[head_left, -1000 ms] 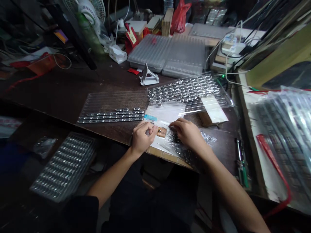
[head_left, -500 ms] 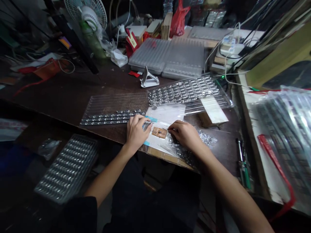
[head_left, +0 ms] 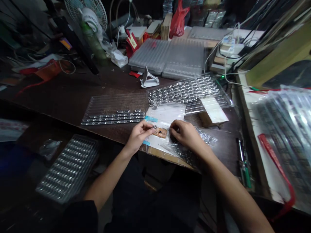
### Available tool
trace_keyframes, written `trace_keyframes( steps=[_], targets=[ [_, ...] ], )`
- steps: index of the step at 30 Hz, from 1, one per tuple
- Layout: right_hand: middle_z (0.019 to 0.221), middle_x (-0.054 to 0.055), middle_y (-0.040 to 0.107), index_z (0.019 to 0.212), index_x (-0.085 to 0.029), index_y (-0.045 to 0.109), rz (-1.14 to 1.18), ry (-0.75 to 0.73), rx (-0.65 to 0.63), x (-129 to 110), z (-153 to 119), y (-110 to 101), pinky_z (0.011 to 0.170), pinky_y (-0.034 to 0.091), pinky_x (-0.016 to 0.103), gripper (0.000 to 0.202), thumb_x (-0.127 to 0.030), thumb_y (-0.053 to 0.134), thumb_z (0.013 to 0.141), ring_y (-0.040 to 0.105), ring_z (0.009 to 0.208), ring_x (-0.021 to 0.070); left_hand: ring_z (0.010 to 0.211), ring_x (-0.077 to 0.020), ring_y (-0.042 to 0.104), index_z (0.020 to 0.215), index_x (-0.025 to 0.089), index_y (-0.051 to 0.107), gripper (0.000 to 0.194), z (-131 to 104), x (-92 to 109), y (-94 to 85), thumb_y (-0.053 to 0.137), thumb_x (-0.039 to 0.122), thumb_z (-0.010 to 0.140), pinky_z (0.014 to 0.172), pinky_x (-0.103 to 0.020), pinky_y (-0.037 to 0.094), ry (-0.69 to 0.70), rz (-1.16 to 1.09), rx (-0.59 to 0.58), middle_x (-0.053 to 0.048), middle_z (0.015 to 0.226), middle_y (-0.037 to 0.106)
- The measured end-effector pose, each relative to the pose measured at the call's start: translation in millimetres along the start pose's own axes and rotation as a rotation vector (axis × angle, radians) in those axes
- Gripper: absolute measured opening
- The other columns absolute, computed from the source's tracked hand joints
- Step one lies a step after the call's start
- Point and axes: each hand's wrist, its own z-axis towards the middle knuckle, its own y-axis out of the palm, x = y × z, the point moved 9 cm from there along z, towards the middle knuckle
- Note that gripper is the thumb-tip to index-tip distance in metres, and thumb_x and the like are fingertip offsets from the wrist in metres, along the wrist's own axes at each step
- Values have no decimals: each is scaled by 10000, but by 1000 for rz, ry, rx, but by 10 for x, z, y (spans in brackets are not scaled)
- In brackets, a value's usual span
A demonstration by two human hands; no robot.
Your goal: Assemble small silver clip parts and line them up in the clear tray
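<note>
My left hand [head_left: 137,137] pinches a small shiny metal part [head_left: 155,127] between thumb and fingertips, over the left end of a small brown block [head_left: 161,132]. A dark round piece sits in the middle of that block, which lies on white paper [head_left: 167,111] at the table's front edge. My right hand [head_left: 184,133] is closed just right of the block, its fingertips curled down by a clear plastic bag [head_left: 186,153] of small metal pieces. Whatever those fingers hold is too small to make out.
A clear ridged tray [head_left: 114,103] with rows of metal parts lies left of the paper. Another filled tray [head_left: 182,90] is behind, beside a white-topped block [head_left: 213,110]. A white stand [head_left: 149,81] stands farther back. Screwdrivers [head_left: 244,168] lie at the right.
My left hand has drawn in from the tray's edge to the brown block, and a shiny metal part now shows at its fingertips. My right hand has shifted slightly right.
</note>
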Motion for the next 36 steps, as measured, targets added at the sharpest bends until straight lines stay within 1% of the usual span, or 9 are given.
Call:
trace_keyframes(
  steps=[2, 5, 8, 11, 15, 25, 27, 31, 36],
  targets=[
    [1006, 94, 707, 1017, -175, 694, 14, -33, -8, -32, 1, 14, 777, 470, 305, 197, -217, 516, 944, 653, 896, 221, 735, -106, 614, 845, 146, 601, 285, -1, -124, 39, 798, 270, 679, 734, -217, 492, -157, -222, -9, -7, 771, 625],
    [1028, 107, 702, 1040, -166, 713, 9, -45, -22, -34, -2, 36, 818, 470, 320, 247, -229, 487, 963, 647, 914, 232, 738, -86, 631, 946, 142, 663, 331, -3, -197, 54, 804, 213, 655, 692, -168, 496, -273, -359, 1, -16, 813, 651],
    [1019, 114, 701, 1019, -164, 729, 19, -51, -30, -30, -11, 44, 828, 471, 319, 260, -214, 483, 956, 648, 924, 237, 764, -91, 655, 1051, 138, 709, 375, -1, -220, 54, 764, 183, 683, 683, -156, 511, -322, -406, -4, -42, 881, 683],
    [1017, 111, 702, 1013, -172, 736, 27, -59, -28, -43, -14, 32, 836, 477, 323, 269, -185, 478, 935, 651, 929, 238, 804, -115, 677, 1017, 129, 731, 311, 1, -238, 49, 728, 181, 710, 733, -181, 538, -339, -427, -6, -67, 900, 703],
    [1007, 107, 707, 999, -183, 744, 64, -56, -27, -68, -5, 9, 861, 492, 337, 284, -135, 490, 881, 661, 933, 245, 833, -123, 680, 969, 137, 726, 281, -5, -254, 38, 752, 196, 696, 719, -178, 536, -333, -435, -2, -67, 888, 706],
    [1021, 80, 706, 1004, -188, 733, 13, -35, -46, -45, -4, 31, 839, 483, 311, 259, -115, 519, 878, 652, 942, 232, 791, -101, 643, 925, 153, 676, 320, -42, -270, -13, 822, 259, 661, 703, -181, 499, -238, -386, -17, -33, 882, 679],
    [1017, 76, 707, 1000, -179, 731, 27, -47, -47, -46, -3, 32, 835, 480, 309, 248, -106, 533, 870, 652, 938, 229, 803, -99, 635, 945, 160, 701, 303, -45, -221, -9, 811, 264, 683, 731, -184, 495, -152, -328, -30, -31, 892, 680],
    [1001, 70, 710, 990, -179, 729, 39, -62, -36, -58, -3, 25, 819, 479, 297, 247, -84, 536, 868, 653, 915, 215, 997, -171, 643, 976, 152, 720, 229, -89, -41, 54, 738, 267, 778, 894, -253, 495, 83, -44, -67, -75, 1030, 695],
    [991, 65, 708, 987, -160, 730, 51, -60, -35, -53, 6, 42, 828, 469, 287, 230, -76, 555, 864, 650, 907, 197, 978, -184, 654, 1070, 146, 653, 342, -148, -6, 58, 749, 281, 772, 861, -268, 513, 134, 56, -11, -94, 1033, 686]
  ],
)
